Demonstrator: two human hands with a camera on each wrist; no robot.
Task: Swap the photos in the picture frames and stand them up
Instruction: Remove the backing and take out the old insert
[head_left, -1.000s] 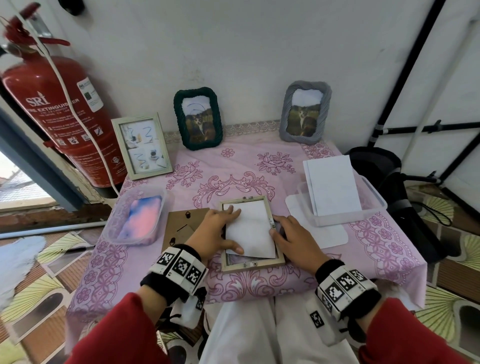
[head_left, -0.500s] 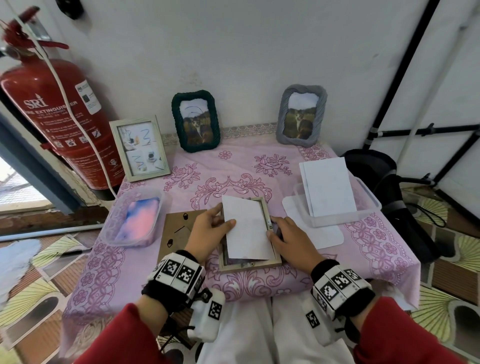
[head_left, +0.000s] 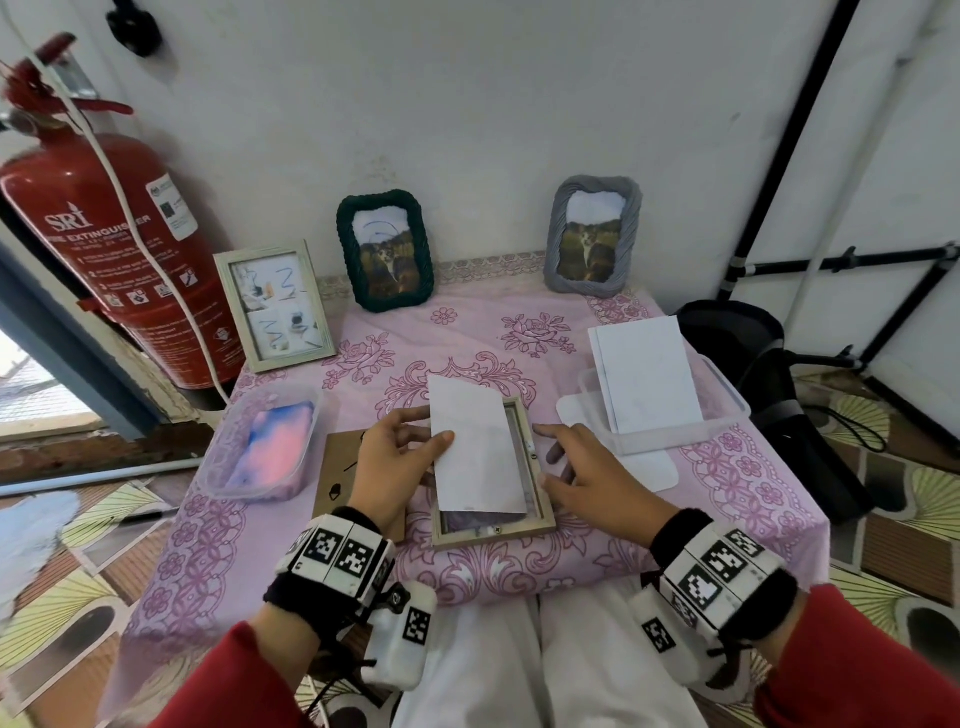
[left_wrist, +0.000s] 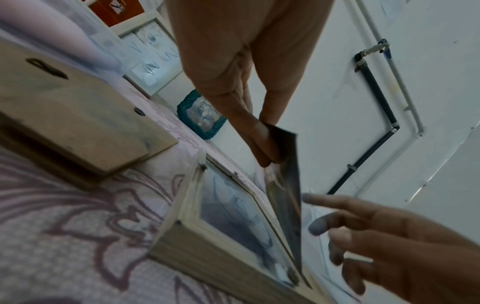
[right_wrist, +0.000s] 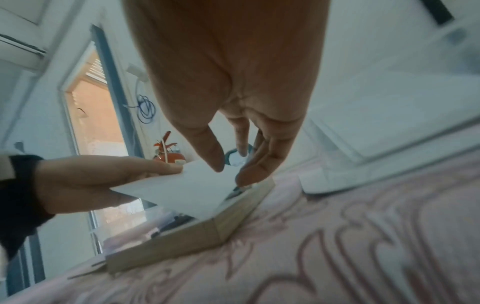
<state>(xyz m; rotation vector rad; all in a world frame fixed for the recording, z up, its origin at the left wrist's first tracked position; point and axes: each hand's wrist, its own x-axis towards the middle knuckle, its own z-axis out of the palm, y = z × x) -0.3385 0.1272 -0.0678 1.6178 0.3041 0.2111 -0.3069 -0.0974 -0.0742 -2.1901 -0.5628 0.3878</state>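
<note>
Photo (head_left: 475, 447) lifted off frame (head_left: 540, 519) | long axis away | left hand (head_left: 395, 462) pinches it | right hand (head_left: 587, 483) loose

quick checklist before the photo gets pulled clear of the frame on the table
1. Left hand pinches the photo by its left edge: ok.
2. Photo's near end out of the wooden frame: not ok, still inside.
3. Right hand steadying the frame: cannot tell, fingers spread by its right rail.
4. Backing board off the frame, lying to its left: ok.
5. Frame flat on the tablecloth: ok.
</note>
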